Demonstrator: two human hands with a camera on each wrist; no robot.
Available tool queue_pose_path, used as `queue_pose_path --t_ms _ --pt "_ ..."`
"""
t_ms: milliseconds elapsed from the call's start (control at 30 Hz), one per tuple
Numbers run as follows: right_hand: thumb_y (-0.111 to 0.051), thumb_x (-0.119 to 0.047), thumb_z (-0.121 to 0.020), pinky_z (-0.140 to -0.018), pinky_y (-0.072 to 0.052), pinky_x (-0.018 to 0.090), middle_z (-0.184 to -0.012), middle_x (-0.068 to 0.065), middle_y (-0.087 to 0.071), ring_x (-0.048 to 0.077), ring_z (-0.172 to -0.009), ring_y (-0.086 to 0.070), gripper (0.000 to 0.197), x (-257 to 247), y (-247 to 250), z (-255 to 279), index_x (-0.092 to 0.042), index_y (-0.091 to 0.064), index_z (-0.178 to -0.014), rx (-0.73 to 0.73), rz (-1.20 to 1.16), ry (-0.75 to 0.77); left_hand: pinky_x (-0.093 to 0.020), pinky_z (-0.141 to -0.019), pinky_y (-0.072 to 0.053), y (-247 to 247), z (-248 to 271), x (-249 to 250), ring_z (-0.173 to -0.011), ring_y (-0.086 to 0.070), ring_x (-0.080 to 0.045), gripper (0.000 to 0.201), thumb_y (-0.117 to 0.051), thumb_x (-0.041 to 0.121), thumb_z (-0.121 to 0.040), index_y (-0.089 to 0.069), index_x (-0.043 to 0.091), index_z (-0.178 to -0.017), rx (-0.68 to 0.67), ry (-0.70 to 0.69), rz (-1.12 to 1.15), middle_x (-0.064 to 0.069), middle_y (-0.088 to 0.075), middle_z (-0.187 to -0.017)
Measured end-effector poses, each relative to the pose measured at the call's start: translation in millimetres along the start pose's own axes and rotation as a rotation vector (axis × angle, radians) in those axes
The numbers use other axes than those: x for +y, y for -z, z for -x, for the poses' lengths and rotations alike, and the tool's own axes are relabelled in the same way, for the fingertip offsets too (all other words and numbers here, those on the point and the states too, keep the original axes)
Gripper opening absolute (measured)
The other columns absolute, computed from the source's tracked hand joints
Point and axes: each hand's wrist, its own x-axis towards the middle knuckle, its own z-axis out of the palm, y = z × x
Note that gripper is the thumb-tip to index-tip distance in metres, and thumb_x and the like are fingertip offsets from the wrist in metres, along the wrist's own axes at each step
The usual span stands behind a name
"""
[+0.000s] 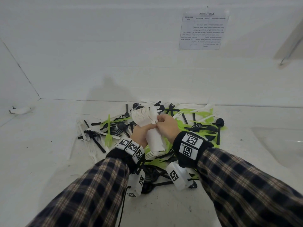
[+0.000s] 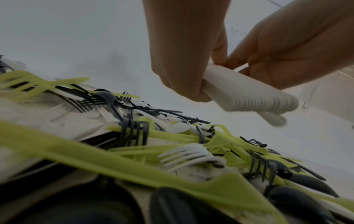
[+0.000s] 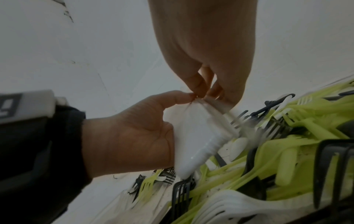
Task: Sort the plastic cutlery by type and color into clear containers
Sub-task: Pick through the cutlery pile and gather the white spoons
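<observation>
A nested stack of white plastic spoons (image 1: 142,115) is held upright over the cutlery pile. My left hand (image 1: 143,134) grips the stack round its handles (image 2: 247,92), fingers wrapped tight. My right hand (image 1: 166,126) meets it from the right and pinches a single white spoon (image 1: 153,111) against the stack's near side. In the right wrist view my right hand's fingertips (image 3: 199,89) touch my left hand's thumb (image 3: 178,97) at the top of the white stack (image 3: 191,136); the pinched piece is blurred. Below lies the mixed pile of black, lime-green and white forks and spoons (image 1: 198,126).
A clear plastic container (image 1: 282,143) sits at the right on the white surface. A printed sheet (image 1: 203,31) hangs on the back wall. A small white object (image 1: 19,110) lies far left. Loose forks (image 1: 91,136) spread left of the pile.
</observation>
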Motion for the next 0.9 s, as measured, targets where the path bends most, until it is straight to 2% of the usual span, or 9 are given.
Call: queue_pose_path --t_ms 133,200,300,400,500,633,767,833,900 --pt "-0.047 -0.001 -0.083 -0.083 -0.046 0.037 -0.088 0.014 -0.066 0.029 -0.090 -0.058 0.019 0 3 5 0.001 -0.066 -0.086 0.036 0.084 0.078 -0.035 -0.072 -0.053 -1 4 -1 -0.090 -0.064 -0.029 0.034 -0.057 -0.009 -0.083 -0.057 -0.003 -0.116 -0.038 0.018 0.015 -0.020 -0.065 -0.107" --pt "-0.046 -0.001 -0.085 -0.077 -0.043 0.030 -0.081 0.012 -0.062 0.026 -0.084 -0.055 0.018 -1 3 9 -0.005 -0.063 -0.078 0.044 0.117 0.111 -0.036 -0.073 -0.053 -1 3 -2 -0.084 -0.064 -0.028 0.024 -0.056 -0.011 -0.082 -0.060 -0.001 -0.102 -0.018 0.002 0.005 -0.017 -0.066 -0.096" --pt "-0.050 -0.006 -0.087 -0.085 -0.040 0.023 -0.101 0.009 -0.068 0.020 -0.096 -0.058 0.023 -1 0 13 -0.006 -0.067 -0.102 0.135 0.059 0.086 -0.041 -0.082 -0.052 -2 5 -1 -0.082 -0.064 -0.028 0.015 -0.061 -0.006 -0.077 -0.059 0.006 -0.086 0.055 0.011 -0.036 -0.014 -0.066 -0.086" --pt "-0.052 -0.006 -0.087 -0.079 -0.036 0.019 -0.107 0.014 -0.065 0.021 -0.094 -0.055 0.023 -4 -1 17 0.001 -0.061 -0.107 0.250 -0.036 0.050 -0.042 -0.086 -0.052 -6 9 1 -0.084 -0.064 -0.029 0.034 -0.071 0.009 -0.069 -0.061 -0.004 -0.100 0.024 0.051 -0.045 -0.014 -0.066 -0.091" --pt "-0.053 -0.006 -0.086 -0.086 -0.039 0.024 -0.107 0.014 -0.065 0.025 -0.100 -0.058 0.023 -5 0 18 0.001 -0.061 -0.107 0.259 -0.033 0.028 -0.037 -0.077 -0.050 -10 13 4 -0.079 -0.060 -0.027 0.028 -0.057 -0.006 -0.080 -0.057 -0.007 -0.109 0.022 0.054 -0.028 -0.014 -0.062 -0.085" --pt "-0.051 -0.006 -0.087 -0.089 -0.042 0.031 -0.104 0.014 -0.068 0.027 -0.101 -0.059 0.022 -2 5 20 0.001 -0.066 -0.102 0.190 0.051 0.034 -0.045 -0.091 -0.048 -12 15 3 -0.087 -0.061 -0.032 0.018 -0.057 -0.012 -0.078 -0.059 -0.001 -0.092 0.040 0.046 -0.023 -0.019 -0.064 -0.092" --pt "-0.049 -0.007 -0.090 -0.086 -0.039 0.029 -0.103 0.014 -0.069 0.027 -0.100 -0.060 0.024 0 12 26 0.002 -0.069 -0.099 0.169 0.139 0.106 -0.050 -0.092 -0.049 -14 17 0 -0.094 -0.063 -0.035 0.042 -0.064 -0.007 -0.070 -0.060 -0.002 -0.112 0.035 0.042 -0.003 -0.020 -0.066 -0.101" --pt "-0.052 -0.009 -0.090 -0.087 -0.039 0.026 -0.103 0.011 -0.069 0.023 -0.097 -0.060 0.022 1 16 27 0.000 -0.069 -0.099 0.196 0.123 0.080 -0.045 -0.088 -0.051 -18 22 2 -0.090 -0.063 -0.032 0.038 -0.062 -0.008 -0.074 -0.058 -0.003 -0.111 0.010 0.043 0.020 -0.018 -0.065 -0.097" --pt "-0.054 -0.009 -0.088 -0.086 -0.041 0.028 -0.099 0.013 -0.069 0.019 -0.086 -0.056 0.018 1 21 28 0.000 -0.068 -0.094 0.221 0.088 0.059 -0.031 -0.083 -0.055 -22 22 0 -0.086 -0.066 -0.015 0.052 -0.067 0.000 -0.072 -0.050 -0.003 -0.122 -0.023 0.052 -0.031 -0.009 -0.062 -0.103"
